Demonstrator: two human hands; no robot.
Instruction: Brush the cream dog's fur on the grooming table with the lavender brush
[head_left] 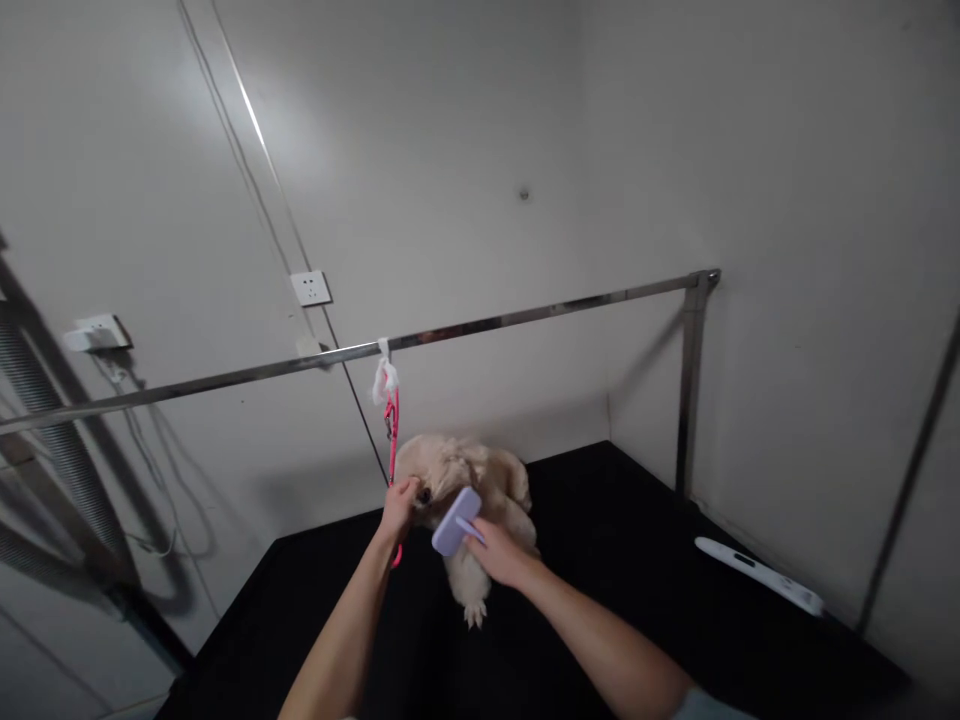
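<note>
A cream, curly-coated dog (499, 490) is on the black table, its head turned to the left and one front paw showing below. My left hand (400, 507) is closed at the side of the dog's face, beside a dark spot that is its eye or nose. Wrapped round the handle of a lilac pet brush (455, 522) is my right hand (496, 552). The brush's broad head lies against the dog's coat below the face; its bristles are hidden. A pink leash (393, 430) hangs by my left hand, tied by white cloth (385, 378) to the rail above.
A metal rail (525, 318) crosses above the black tabletop (600, 620), held by a post (690, 390) at the right. On the table's right side lies a white clipper-like device (757, 575). Grey ribbed hoses (64, 450) and wall sockets (310, 288) are at the left.
</note>
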